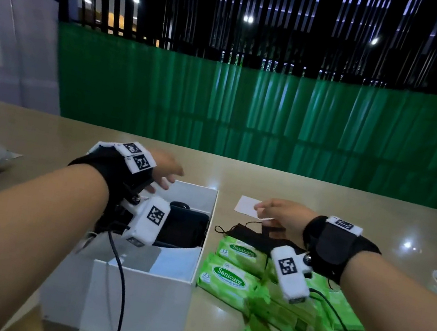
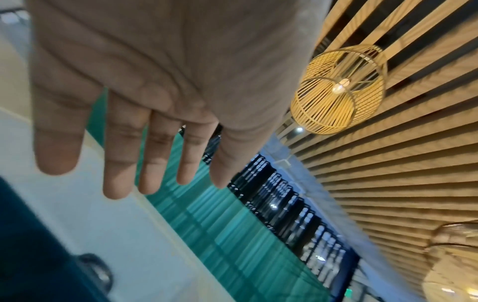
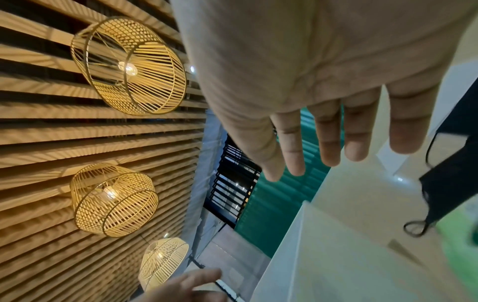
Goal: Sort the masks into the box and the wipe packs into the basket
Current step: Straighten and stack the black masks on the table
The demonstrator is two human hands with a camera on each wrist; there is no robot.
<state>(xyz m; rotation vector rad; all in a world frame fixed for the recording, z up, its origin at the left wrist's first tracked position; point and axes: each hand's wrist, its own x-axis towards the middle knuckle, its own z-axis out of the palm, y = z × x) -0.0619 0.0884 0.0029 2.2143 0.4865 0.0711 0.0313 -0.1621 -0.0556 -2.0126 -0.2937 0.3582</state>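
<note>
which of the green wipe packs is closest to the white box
The Sanicare wipe pack lying flat just right of the white box, its left edge nearly at the box wall; the other packs lie farther right or nearer the camera.

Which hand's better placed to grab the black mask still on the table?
Right. The right hand hovers open just above the black mask, which lies beside the box. The left hand, also open, is over the box's far edge, farther from the mask.
</note>
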